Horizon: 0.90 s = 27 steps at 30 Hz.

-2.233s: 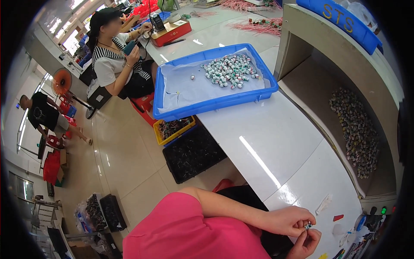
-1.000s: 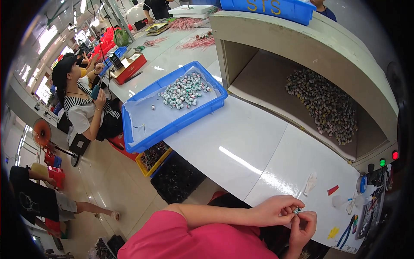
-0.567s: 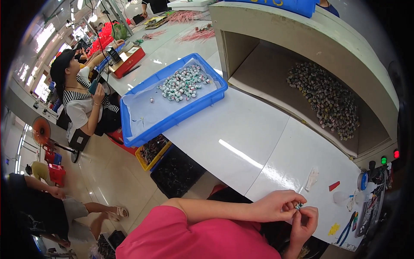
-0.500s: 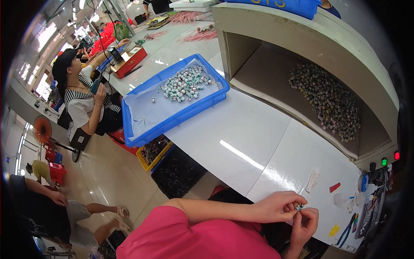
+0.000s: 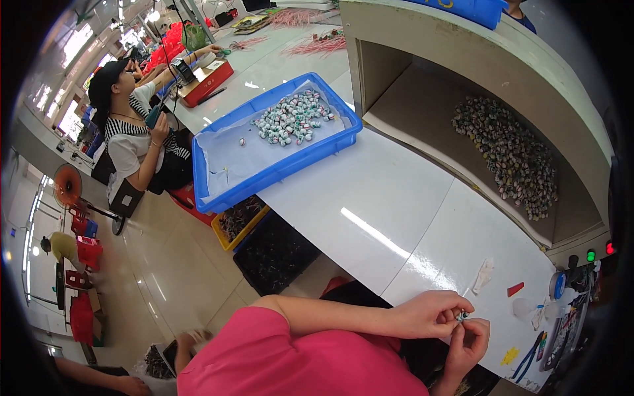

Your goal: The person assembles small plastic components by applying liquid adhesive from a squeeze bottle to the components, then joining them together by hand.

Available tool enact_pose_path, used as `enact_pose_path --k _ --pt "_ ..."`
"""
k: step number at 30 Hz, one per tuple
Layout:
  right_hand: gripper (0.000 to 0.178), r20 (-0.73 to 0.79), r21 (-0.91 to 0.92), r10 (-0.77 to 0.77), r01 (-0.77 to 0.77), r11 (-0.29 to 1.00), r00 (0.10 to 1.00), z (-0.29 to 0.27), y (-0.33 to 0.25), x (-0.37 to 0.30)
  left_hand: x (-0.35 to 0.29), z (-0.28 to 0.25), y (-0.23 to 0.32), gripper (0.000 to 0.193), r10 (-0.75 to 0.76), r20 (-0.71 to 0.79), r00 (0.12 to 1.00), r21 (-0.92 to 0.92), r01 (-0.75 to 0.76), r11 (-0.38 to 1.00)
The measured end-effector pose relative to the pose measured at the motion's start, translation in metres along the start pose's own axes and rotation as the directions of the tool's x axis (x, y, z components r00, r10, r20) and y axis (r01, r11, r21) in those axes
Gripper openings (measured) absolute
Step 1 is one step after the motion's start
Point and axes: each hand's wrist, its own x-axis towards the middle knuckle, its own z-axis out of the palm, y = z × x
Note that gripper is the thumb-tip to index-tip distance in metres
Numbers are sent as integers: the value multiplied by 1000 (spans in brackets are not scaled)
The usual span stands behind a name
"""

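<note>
My left hand [image 5: 432, 314] is closed at the near right edge of the white table [image 5: 376, 204], pinching a small white-and-green ball-shaped piece [image 5: 461, 317] between thumb and fingertips. From below, my right hand [image 5: 470, 344] meets it, its thumb and forefinger also pinched on the piece. Fingers partly cover this piece, and its finer details are too small to make out. Similar small white balls with red lines and green parts [image 5: 294, 119] lie heaped on white paper in a blue tray [image 5: 277, 177], farther left on the table.
An open-fronted beige box [image 5: 422, 112] holds many more small balls [image 5: 508, 155]. Blue-handled pliers [image 5: 527, 358], a red strip [image 5: 515, 289], a crumpled white scrap [image 5: 483, 276] and a tape roll [image 5: 558, 285] lie at right. A co-worker [image 5: 132, 132] sits at far left.
The view has shifted slightly, moving the tray and box a little right in the picture. Both hands keep their pinch on the small piece. A person at lower left has moved lower in view.
</note>
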Motion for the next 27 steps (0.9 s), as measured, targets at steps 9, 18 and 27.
enact_pose_path --k 9,18,27 --pt "15 -37 6 17 -17 1000 999 0 0 0 1 0 3 33 13 3 1000 -7 -13 1000" --pt "15 4 3 0 0 1000 1000 -3 3 -1 0 0 0 33 7 -6 1000 -27 -7 1000" --pt "16 42 10 -14 14 1000 999 -4 3 -2 0 2 -1 33 26 -10 1000 -6 -26 1000"
